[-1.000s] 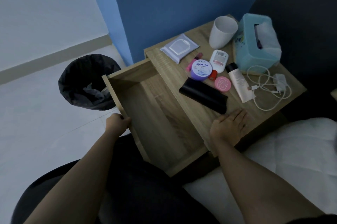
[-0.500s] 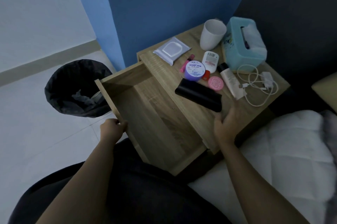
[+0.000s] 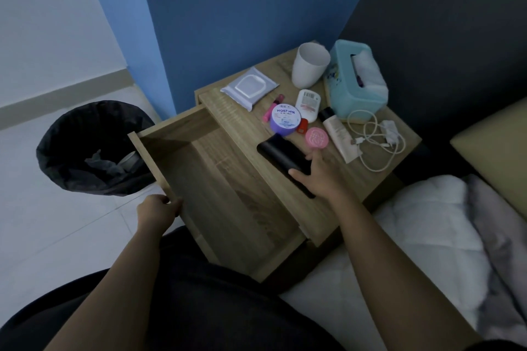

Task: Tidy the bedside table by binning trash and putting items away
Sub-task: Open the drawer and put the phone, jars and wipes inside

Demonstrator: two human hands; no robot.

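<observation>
So the right hand has moved up off the surface edge and now has its grip closing around the near end of the black case, thumb on one side, fingers on the other. Case still lies flat beside the pink round tin. Left hand stays curled tight on the open drawer front; bin sits beyond it.

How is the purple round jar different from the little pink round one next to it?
The purple round jar looks bigger and taller than the flat pink round compact. The purple jar's white lid has words, MOIST HYA; the pink compact's lid shows only a raised pattern. The pink compact lies nearer the right hand. Both are round, closed, and sit lid-up on the wooden bedside table.
</observation>
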